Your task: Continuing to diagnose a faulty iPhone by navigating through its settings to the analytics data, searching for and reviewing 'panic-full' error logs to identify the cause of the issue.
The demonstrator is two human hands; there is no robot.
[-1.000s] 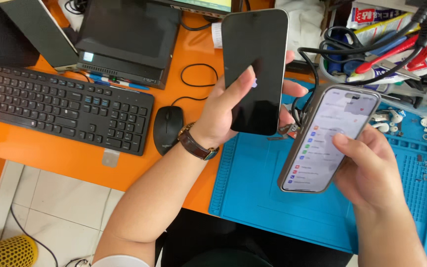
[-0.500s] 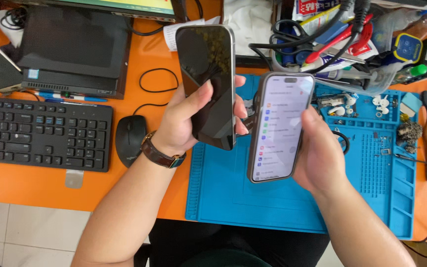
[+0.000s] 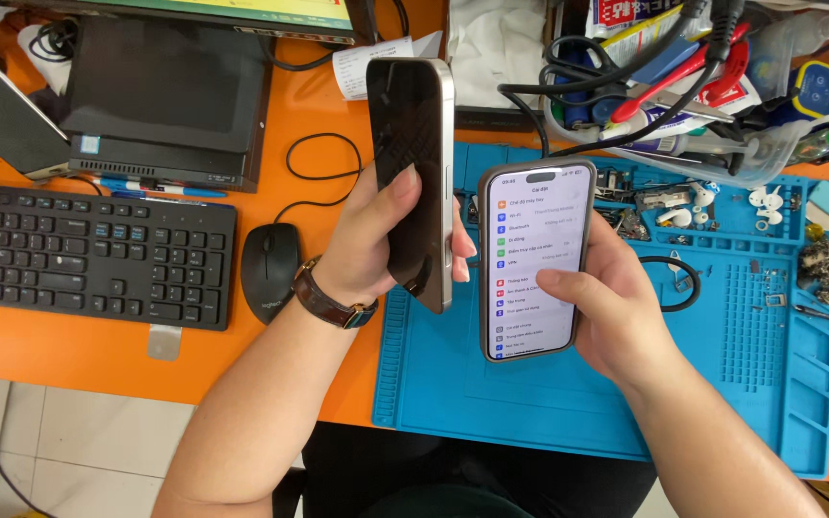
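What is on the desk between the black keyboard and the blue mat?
In the head view, a black mouse sits on the orange desk between the keyboard and the mat.

A glossy black glass face and a polished silvery metal edge are shown by the dark phone (image 3: 413, 182) at the upper centre. The lit phone (image 3: 532, 261) beside it is fronted by smooth glass within a shiny grey frame. A matt blue rubbery mat (image 3: 549, 393), ribbed and moulded into compartments, is seen at the lower right. The desk (image 3: 98, 360) is finished in smooth orange laminate. The keyboard (image 3: 88, 254) and mouse (image 3: 271, 270) at the left are of matt black plastic. A brown leather-like strap (image 3: 328, 305) is worn at one wrist.
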